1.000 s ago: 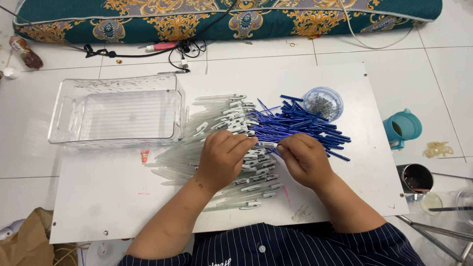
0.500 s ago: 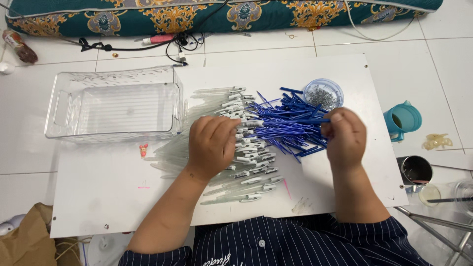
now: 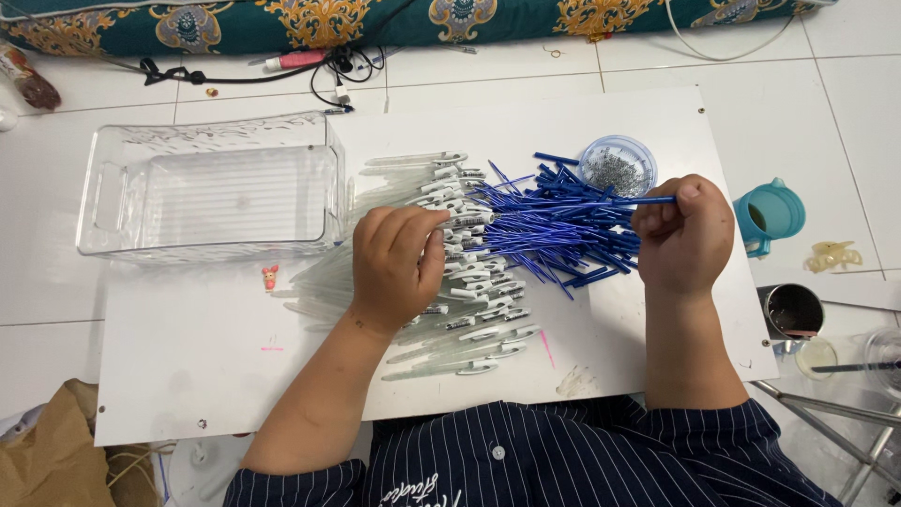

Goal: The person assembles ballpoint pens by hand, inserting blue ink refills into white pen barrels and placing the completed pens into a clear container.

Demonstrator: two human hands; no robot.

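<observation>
The right hand (image 3: 683,235) pinches one thin blue pen refill (image 3: 601,202), held level above the pile of blue refills (image 3: 554,235). The left hand (image 3: 399,268) is curled around one clear pen barrel (image 3: 466,219) over the heap of clear barrels (image 3: 450,300) on the white board (image 3: 188,357). Both piles are too many to count; one clear bin (image 3: 211,188) stands beside them.

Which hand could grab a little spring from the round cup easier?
Probably the right hand: it sits just below the small round clear cup of tiny metal bits, though it pinches a thin blue pen refill. The left hand rests farther away on the clear pen barrels.

A clear plastic bin (image 3: 211,188) sits left; a teal cup (image 3: 771,214) right.
</observation>
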